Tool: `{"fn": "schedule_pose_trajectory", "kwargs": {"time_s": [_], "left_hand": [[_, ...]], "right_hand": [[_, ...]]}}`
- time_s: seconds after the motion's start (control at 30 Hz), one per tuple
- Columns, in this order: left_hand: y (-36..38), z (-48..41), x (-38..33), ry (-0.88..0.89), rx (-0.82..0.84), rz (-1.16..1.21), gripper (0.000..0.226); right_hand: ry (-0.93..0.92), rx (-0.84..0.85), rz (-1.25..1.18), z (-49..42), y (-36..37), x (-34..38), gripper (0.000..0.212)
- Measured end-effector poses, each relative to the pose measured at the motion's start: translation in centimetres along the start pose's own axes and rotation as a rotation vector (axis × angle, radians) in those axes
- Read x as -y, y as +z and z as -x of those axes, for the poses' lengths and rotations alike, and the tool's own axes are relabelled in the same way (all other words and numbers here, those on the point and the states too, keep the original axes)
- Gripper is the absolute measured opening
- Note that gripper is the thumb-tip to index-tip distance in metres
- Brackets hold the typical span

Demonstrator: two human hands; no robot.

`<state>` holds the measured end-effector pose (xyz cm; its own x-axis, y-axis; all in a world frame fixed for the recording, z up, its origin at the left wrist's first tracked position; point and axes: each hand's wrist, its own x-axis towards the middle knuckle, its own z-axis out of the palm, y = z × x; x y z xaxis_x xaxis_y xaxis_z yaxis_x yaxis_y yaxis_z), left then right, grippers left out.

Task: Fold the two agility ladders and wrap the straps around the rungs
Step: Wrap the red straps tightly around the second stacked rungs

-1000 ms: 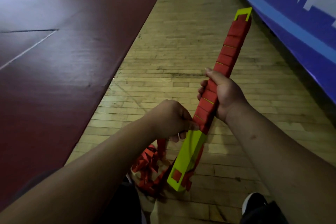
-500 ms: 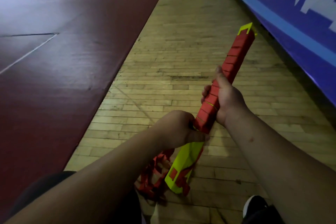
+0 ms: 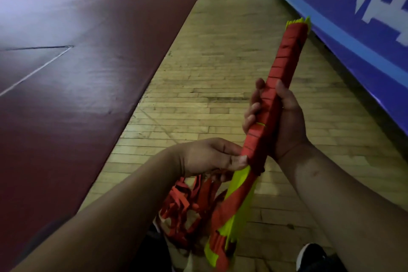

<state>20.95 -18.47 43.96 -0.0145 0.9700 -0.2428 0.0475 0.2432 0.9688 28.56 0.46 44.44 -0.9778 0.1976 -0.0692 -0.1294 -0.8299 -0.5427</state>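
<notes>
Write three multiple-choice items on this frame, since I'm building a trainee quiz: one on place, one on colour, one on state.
1. Where does the loose red strap lie?
A. in a bag
B. on the wooden floor, below the left hand
C. on a bench

2. What colour are the rungs?
A. white
B. yellow-green
C. black

3. What is the right hand doing?
A. lying flat on the floor
B. hanging idle
C. gripping the wrapped bundle

Key: 1 B, the tangle sits on the planks; 2 B, yellow-green shows below the wrap; 3 C, the fingers curl round it.
</notes>
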Motion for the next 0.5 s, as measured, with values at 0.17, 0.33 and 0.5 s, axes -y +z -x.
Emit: {"fn": "schedule_pose_trajectory", "kwargs": {"time_s": [0.17, 0.33, 0.5], "left_hand": [[-0.27, -0.17, 0.22, -0.064, -0.004, -0.147, 0.032], [-0.51, -0.23, 0.00, -0.098, -0.052, -0.263, 0.036], [-1.02, 0.11, 0.09, -0.126, -0.088, -0.390, 0.044]], "right_hand": [[0.006, -0.083, 0.039, -0.35, -0.42, -0.43, 0.031], [-0.028, -0.191, 0.096, -0.56, -0.37, -0.43, 0.029], [-0.063, -0.258, 0.183, -0.69, -0.39, -0.74, 0.030]]}}
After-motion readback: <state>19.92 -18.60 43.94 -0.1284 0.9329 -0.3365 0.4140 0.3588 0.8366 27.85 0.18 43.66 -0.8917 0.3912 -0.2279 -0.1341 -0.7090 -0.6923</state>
